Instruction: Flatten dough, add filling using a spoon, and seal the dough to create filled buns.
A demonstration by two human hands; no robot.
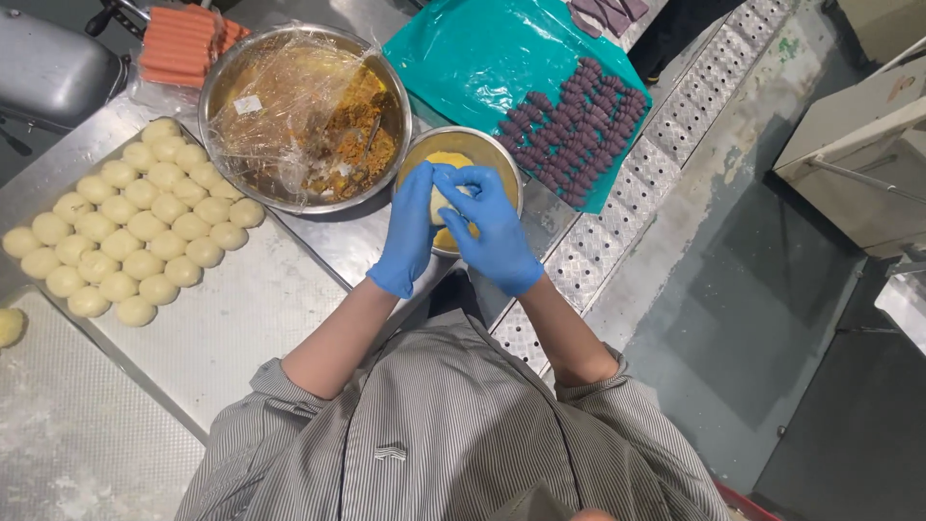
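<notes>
Both hands, left hand [410, 232] & right hand [492, 227], cup 1 dough piece [442, 201] over small bowl [502, 154]; looks soft, light, sticky — best held by edges.

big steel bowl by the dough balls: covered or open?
Partly covered. Clear plastic film lies crumpled over the left half of the large round steel bowl; the orange-brown crumbly filling on the right is exposed.

Two steel bowls [305, 116], two gloved hands [453, 227].

Bakery kitchen — steel table [289, 289], dough balls [135, 227].
</notes>
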